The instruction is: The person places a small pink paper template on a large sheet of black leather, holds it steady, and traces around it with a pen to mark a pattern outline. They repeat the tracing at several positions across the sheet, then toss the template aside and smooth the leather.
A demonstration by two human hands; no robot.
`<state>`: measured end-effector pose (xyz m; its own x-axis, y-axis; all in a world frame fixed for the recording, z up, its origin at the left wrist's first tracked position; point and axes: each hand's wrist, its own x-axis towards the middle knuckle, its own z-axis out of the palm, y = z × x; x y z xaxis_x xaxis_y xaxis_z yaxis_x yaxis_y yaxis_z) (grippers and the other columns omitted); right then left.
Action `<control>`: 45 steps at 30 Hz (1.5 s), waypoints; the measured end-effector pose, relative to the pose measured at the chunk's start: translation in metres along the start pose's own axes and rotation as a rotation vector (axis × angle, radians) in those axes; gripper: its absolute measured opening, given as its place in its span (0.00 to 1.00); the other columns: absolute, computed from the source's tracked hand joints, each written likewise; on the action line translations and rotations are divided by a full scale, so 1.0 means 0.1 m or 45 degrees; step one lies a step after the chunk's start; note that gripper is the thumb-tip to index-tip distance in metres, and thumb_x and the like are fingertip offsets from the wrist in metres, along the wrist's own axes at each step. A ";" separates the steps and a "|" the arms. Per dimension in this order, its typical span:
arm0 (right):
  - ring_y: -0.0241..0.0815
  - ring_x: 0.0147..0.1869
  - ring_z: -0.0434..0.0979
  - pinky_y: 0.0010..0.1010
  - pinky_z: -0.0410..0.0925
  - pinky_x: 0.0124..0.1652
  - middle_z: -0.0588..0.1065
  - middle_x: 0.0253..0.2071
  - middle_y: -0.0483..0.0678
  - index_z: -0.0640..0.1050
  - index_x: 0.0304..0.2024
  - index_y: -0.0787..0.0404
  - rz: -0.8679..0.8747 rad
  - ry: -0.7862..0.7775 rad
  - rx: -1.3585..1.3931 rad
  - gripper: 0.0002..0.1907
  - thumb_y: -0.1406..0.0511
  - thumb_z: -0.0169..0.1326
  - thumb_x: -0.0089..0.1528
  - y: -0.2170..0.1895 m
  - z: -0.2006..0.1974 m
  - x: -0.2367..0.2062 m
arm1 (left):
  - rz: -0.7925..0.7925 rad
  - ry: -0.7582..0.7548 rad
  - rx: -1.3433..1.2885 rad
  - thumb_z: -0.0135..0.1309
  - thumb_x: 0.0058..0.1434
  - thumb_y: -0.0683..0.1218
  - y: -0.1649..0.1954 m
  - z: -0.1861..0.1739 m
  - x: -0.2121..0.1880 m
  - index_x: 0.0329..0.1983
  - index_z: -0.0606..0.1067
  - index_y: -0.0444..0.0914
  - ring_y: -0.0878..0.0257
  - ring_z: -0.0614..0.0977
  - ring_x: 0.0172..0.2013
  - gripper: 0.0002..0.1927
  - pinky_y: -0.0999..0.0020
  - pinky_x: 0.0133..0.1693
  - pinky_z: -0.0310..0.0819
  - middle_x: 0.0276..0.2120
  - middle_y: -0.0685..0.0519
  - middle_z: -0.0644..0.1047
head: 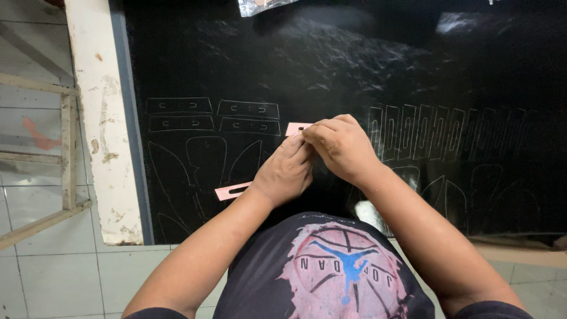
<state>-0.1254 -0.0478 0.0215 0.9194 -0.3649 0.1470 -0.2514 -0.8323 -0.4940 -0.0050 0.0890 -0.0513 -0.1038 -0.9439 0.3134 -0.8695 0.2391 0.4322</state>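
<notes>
Here, left hand (287, 171) pressing flat a pink template (231, 191), right hand (339, 145) fingers pinched at its far end, black sheet (354, 65) with chalk outlines (212, 115) around, white table edge (97, 118) left.

Black sheet (354, 65): leather-like, grained, slight sheen, pale traced outlines. Pink template (233, 191): thin matt card, slotted. Tabletop edge (100, 118): chipped, stained white paint. Floor (59, 277): glossy tile.

Black sheet material (354, 71): glossy, wrinkled, marked with thin pale traced outlines. On the sheet, a pink slotted template (231, 190) and a second pink template (297, 128). Left of the sheet, table edge (97, 118): white paint, rust-brown stains. T-shirt (331, 272): black, pink-and-blue round print.
</notes>
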 end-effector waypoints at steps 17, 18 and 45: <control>0.47 0.41 0.78 0.36 0.71 0.39 0.75 0.42 0.51 0.81 0.49 0.60 0.487 0.175 -0.039 0.14 0.67 0.63 0.61 0.20 -0.01 -0.36 | -0.368 0.268 0.010 0.62 0.61 0.44 -0.28 -0.35 0.08 0.55 0.79 0.39 0.49 0.71 0.62 0.18 0.50 0.64 0.59 0.57 0.48 0.71; 0.47 0.41 0.78 0.36 0.71 0.39 0.75 0.42 0.50 0.82 0.49 0.59 0.498 0.198 -0.059 0.13 0.66 0.64 0.61 0.23 0.02 -0.35 | -0.380 0.280 0.041 0.62 0.62 0.46 -0.32 -0.35 0.11 0.54 0.80 0.40 0.49 0.70 0.63 0.17 0.48 0.65 0.56 0.58 0.48 0.71; 0.39 0.39 0.79 0.30 0.71 0.39 0.77 0.40 0.45 0.83 0.48 0.55 0.561 0.292 0.039 0.11 0.66 0.65 0.63 0.43 0.06 -0.25 | -0.594 0.198 -0.180 0.61 0.62 0.47 -0.53 -0.39 0.23 0.46 0.84 0.44 0.48 0.62 0.70 0.10 0.44 0.71 0.43 0.62 0.48 0.69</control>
<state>-0.1573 -0.0722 -0.0087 0.6368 -0.7643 0.1015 -0.5889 -0.5671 -0.5758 0.0577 0.0641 -0.0338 0.3621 -0.9152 0.1772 -0.7312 -0.1610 0.6629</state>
